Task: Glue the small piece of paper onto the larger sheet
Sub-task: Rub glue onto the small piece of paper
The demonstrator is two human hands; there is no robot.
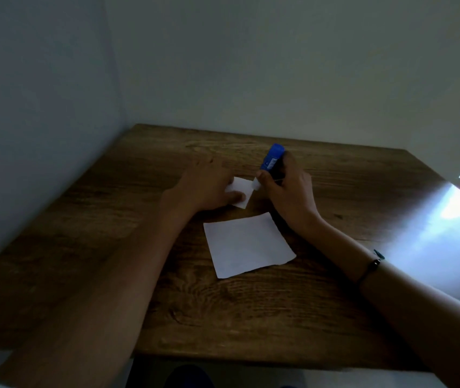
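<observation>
A small white piece of paper (241, 191) lies on the wooden table (251, 303), pinned down by the fingers of my left hand (209, 189). My right hand (285, 189) grips a blue glue stick (272, 158), tilted with its white tip (256, 184) touching the small paper's right edge. The larger white sheet (247, 245) lies flat just in front of both hands, untouched.
The table stands in a corner, with walls to the left and behind. A bright patch of light (453, 217) falls on the table's right side. A thin dark bracelet (371, 267) circles my right wrist.
</observation>
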